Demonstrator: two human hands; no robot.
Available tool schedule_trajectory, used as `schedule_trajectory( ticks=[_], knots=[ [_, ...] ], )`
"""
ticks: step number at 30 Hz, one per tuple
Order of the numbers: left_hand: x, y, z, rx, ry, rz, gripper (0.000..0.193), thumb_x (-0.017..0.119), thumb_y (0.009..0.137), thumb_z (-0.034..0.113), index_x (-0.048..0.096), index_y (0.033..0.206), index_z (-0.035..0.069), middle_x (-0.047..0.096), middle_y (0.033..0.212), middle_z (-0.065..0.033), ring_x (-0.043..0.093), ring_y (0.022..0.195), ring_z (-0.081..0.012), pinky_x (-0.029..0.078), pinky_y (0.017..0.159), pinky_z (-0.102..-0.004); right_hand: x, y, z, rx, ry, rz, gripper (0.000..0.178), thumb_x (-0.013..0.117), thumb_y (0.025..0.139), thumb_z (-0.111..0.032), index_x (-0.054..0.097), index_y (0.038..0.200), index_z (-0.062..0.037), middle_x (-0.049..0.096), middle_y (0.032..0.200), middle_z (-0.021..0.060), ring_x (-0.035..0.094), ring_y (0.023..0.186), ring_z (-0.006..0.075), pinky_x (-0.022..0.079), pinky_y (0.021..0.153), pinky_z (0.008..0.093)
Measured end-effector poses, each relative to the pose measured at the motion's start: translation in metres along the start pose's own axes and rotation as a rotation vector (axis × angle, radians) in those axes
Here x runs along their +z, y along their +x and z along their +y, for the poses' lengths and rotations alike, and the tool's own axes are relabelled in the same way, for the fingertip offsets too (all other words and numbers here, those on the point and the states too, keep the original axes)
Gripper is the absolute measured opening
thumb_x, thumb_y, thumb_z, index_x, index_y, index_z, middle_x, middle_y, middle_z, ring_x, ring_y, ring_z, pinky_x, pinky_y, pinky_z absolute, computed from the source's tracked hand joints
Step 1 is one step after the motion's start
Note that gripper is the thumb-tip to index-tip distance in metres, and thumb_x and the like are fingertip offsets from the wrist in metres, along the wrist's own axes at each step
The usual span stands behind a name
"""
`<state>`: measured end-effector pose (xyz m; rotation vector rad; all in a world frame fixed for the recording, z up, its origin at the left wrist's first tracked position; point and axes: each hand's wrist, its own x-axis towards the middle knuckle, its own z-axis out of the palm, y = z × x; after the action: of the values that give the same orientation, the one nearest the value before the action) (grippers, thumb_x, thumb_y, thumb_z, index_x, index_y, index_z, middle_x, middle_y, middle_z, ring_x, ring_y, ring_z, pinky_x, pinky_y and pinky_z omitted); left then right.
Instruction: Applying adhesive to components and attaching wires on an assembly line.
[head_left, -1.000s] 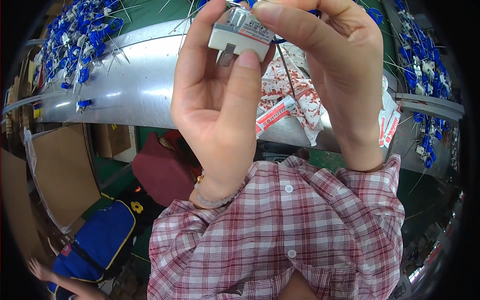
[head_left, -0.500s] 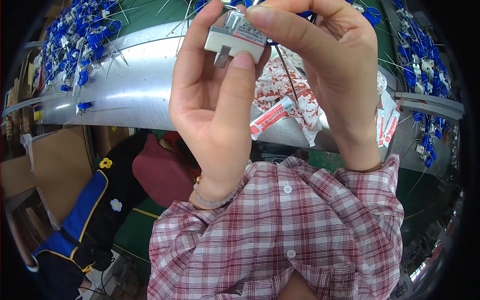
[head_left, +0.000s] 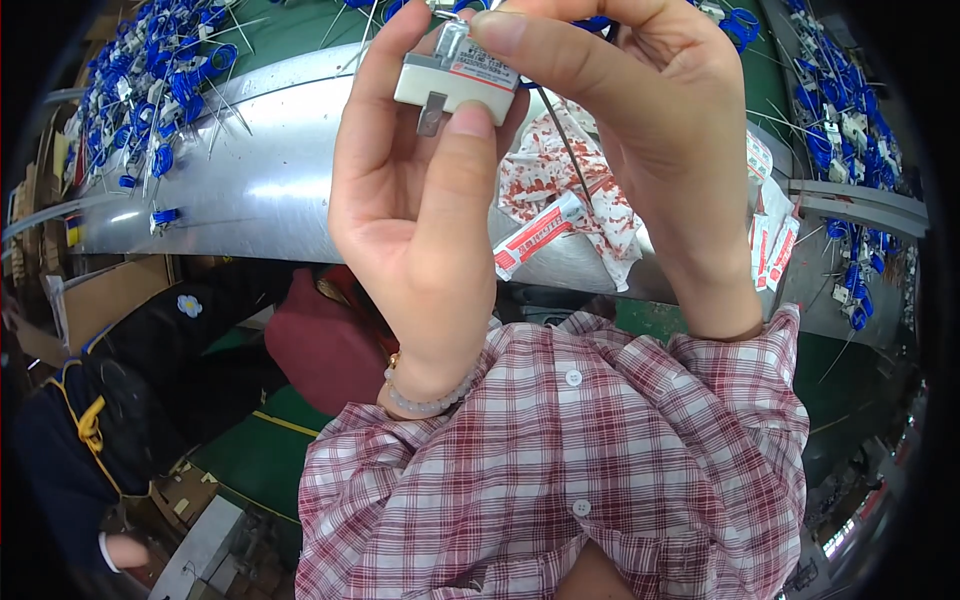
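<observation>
My left hand (head_left: 415, 215) grips a small white and grey block (head_left: 455, 85), its thumb on the lower front edge. The block has a printed label with a red stripe, a clear part on top and a flat metal tab pointing down. At its upper end my right hand (head_left: 675, 110) is closed in a pinch, the thumb against the label's top corner. A bit of bright metal shows there at the picture's upper edge; what the right fingertips hold is hidden. Behind the hands a thin dark rod (head_left: 567, 145) slants down toward a red-spotted white cloth (head_left: 545, 165).
Red and white tubes (head_left: 538, 238) lie on the metal bench (head_left: 280, 190), with more packets (head_left: 772, 250) at right. Bundles of blue coiled wire with white blocks and thin rods crowd the left (head_left: 150, 90) and right (head_left: 850, 130). A person in dark clothes (head_left: 110, 410) is at lower left.
Both hands and the block have shifted slightly left and up, with the same hold. The person at lower left has moved, and a hand of theirs now shows.
</observation>
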<state>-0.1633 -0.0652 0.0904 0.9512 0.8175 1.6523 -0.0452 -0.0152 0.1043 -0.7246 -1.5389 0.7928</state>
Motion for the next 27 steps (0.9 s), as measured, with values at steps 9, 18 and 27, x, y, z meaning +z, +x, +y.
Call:
schedule_trajectory(
  ticks=[9,18,27],
  knots=[
    [-0.007,0.001,-0.002,0.005,-0.014,-0.021,0.041,0.046,0.085,0.003,0.042,0.124,-0.009,0.058,0.098,-0.0142,0.060,0.088,-0.0155,0.050,0.086,-0.0296,0.000,-0.001,-0.007,0.026,-0.084,-0.009,0.007,0.071,0.073,-0.003,0.065,0.074,0.0004,0.064,0.074,0.0045,0.040,0.114,0.0248,0.036,0.090,0.0368],
    [-0.002,0.002,-0.003,0.020,-0.008,0.023,0.039,0.048,0.086,0.003,0.044,0.123,-0.008,0.058,0.103,-0.0147,0.059,0.095,-0.0175,0.050,0.087,-0.0318,-0.002,-0.003,-0.010,0.163,-0.007,-0.001,0.008,0.070,0.075,-0.003,0.065,0.078,0.0013,0.064,0.077,0.0052,0.038,0.115,0.0238,0.037,0.091,0.0343],
    [0.001,0.002,-0.003,0.026,-0.017,0.041,0.038,0.046,0.087,0.001,0.044,0.123,-0.008,0.058,0.104,-0.0147,0.058,0.098,-0.0183,0.049,0.090,-0.0337,0.001,0.000,-0.004,0.303,0.269,0.048,0.009,0.070,0.075,-0.005,0.065,0.080,0.0011,0.063,0.079,0.0043,0.036,0.117,0.0213,0.036,0.092,0.0341]
  ],
)
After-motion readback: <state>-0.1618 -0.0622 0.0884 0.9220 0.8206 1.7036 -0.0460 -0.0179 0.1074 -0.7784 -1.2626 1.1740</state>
